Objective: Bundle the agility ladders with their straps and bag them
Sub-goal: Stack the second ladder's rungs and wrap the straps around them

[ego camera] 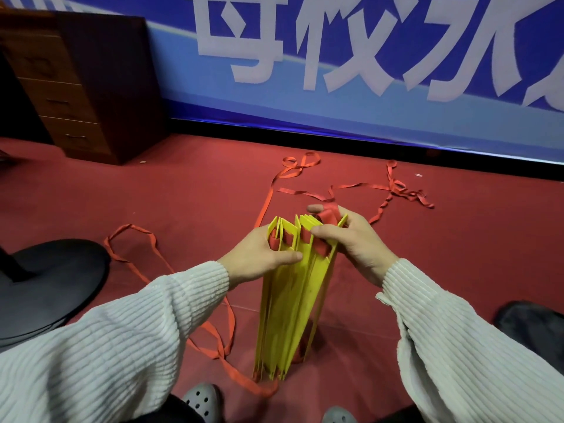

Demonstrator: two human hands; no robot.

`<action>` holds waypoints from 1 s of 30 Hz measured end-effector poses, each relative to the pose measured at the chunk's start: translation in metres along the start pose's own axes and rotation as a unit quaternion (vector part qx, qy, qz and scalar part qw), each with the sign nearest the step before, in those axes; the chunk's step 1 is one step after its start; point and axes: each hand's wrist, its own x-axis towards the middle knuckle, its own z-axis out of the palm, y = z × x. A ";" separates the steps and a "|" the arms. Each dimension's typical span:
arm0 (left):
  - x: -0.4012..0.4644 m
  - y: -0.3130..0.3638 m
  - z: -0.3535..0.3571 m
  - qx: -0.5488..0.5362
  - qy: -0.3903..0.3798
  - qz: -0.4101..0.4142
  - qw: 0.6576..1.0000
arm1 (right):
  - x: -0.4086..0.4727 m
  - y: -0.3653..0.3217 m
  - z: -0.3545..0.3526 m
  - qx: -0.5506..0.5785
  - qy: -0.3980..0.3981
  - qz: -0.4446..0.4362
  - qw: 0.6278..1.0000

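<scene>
A stack of yellow ladder rungs (293,303) stands on end on the red carpet, its top fanned apart a little. Red strap loops show between the rungs at the top. My left hand (259,254) grips the left side of the stack near its top, thumb across the front. My right hand (345,239) pinches the right side of the top, with a loop of red strap (328,215) wrapped over its fingers. Loose red strap (351,187) trails across the floor behind the stack, and more strap (213,328) lies in front and to the left.
A dark wooden drawer cabinet (91,87) stands at the back left against a blue banner wall (335,71). A black round base (45,288) lies on the carpet at left. A dark object (531,322) sits at right. Grey clogs (203,399) show at the bottom.
</scene>
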 end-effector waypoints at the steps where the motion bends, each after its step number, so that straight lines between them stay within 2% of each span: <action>1: -0.001 0.002 0.001 0.003 0.005 0.008 1.000 | -0.002 -0.001 0.002 -0.001 -0.020 0.004 1.000; 7: -0.005 0.006 0.004 0.033 0.010 0.009 0.999 | -0.006 -0.010 0.014 -0.014 -0.013 -0.002 1.000; 13: -0.008 0.008 0.006 0.045 -0.004 0.025 0.999 | -0.007 -0.016 0.017 -0.046 -0.051 -0.005 0.998; 18: -0.006 0.006 0.009 0.051 0.016 0.020 0.998 | -0.006 -0.017 0.019 -0.074 -0.018 -0.019 0.997; 23: -0.004 0.003 0.013 0.009 0.048 0.001 0.999 | -0.005 -0.015 0.014 -0.086 0.007 -0.017 0.996; 26: -0.004 -0.001 0.002 -0.013 0.000 -0.027 1.000 | -0.005 -0.014 0.014 -0.075 0.001 -0.007 0.997; 28: -0.004 0.002 0.001 0.002 -0.049 -0.009 0.999 | -0.005 -0.013 0.015 -0.079 0.003 -0.011 0.997; 30: -0.003 0.004 0.007 0.045 -0.059 0.018 0.997 | -0.005 -0.013 0.013 -0.084 -0.003 -0.015 0.996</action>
